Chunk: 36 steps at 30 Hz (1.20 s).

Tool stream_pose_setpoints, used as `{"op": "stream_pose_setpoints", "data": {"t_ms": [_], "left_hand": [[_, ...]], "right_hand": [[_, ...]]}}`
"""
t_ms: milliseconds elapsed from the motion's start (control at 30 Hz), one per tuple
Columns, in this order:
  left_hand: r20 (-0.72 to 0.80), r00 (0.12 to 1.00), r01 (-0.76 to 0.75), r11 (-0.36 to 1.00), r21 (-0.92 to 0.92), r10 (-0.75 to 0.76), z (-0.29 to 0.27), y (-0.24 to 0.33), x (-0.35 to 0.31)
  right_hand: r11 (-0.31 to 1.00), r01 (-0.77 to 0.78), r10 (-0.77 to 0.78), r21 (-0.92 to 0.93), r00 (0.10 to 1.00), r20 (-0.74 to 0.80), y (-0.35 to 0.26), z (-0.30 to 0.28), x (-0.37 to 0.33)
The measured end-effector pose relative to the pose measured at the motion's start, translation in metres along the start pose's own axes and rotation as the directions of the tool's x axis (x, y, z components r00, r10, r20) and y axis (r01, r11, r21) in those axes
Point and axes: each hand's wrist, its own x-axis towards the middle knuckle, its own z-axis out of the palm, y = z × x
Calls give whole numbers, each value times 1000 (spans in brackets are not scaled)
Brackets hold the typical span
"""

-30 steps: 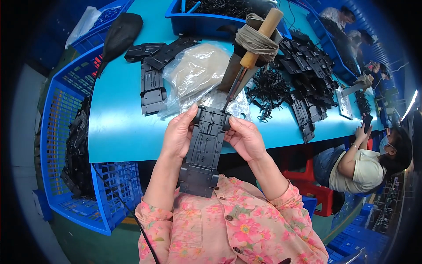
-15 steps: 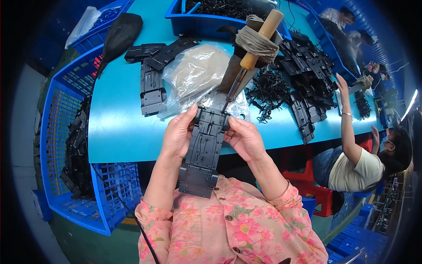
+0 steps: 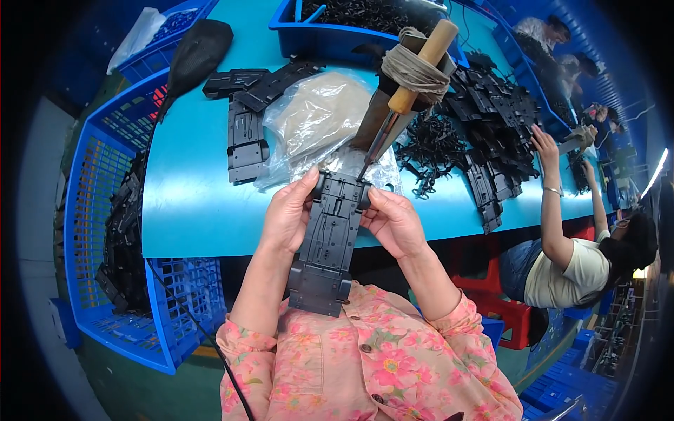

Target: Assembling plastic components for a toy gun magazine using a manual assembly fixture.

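Note:
Between my two hands I hold a long black plastic part [image 3: 326,235], ribbed and studded, its lower end tilted down toward my shirt. My left hand [image 3: 286,214] grips its upper left corner, thumb on top. On the opposite corner is my right hand [image 3: 394,219], also closed with the thumb on the face. A soldering-iron-like tool with a wooden handle [image 3: 423,64] is fixed on a stand by wrapped cloth [image 3: 415,72]. Its thin metal tip points down at the part's upper right corner, beside my right thumb; whether they touch I cannot tell.
A clear plastic bag [image 3: 319,116] lies behind my hands. Similar black parts [image 3: 247,137] lie to the left, and more are piled at right [image 3: 491,112] beside small black pieces [image 3: 430,147]. A blue crate [image 3: 165,316] stands left of the table. A co-worker [image 3: 569,259] sits at right.
My hands and the black part stay nearly in place under the tool tip. The view has shifted slightly. The co-worker at right has reached farther over the table.

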Motion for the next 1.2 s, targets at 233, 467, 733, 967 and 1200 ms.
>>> {"op": "stream_pose_setpoints", "data": {"t_ms": [233, 467, 733, 967, 1200], "left_hand": [[-14, 1000, 5, 1000, 1, -5, 6, 1, -4], [-13, 1000, 5, 1000, -8, -6, 7, 1, -5], [-15, 1000, 8, 1000, 9, -8, 8, 2, -5], [8, 1000, 20, 1000, -1, -20, 5, 2, -4], [-3, 1000, 13, 1000, 20, -13, 0, 0, -1]], "right_hand": [[999, -23, 22, -24, 999, -30, -3, -2, 1], [999, -38, 36, -30, 998, -41, -4, -3, 2], [999, -38, 37, -31, 999, -40, -4, -5, 2], [999, -38, 37, -37, 999, -22, -5, -5, 2], [997, -32, 31, -72, 999, -18, -5, -4, 3]]}}
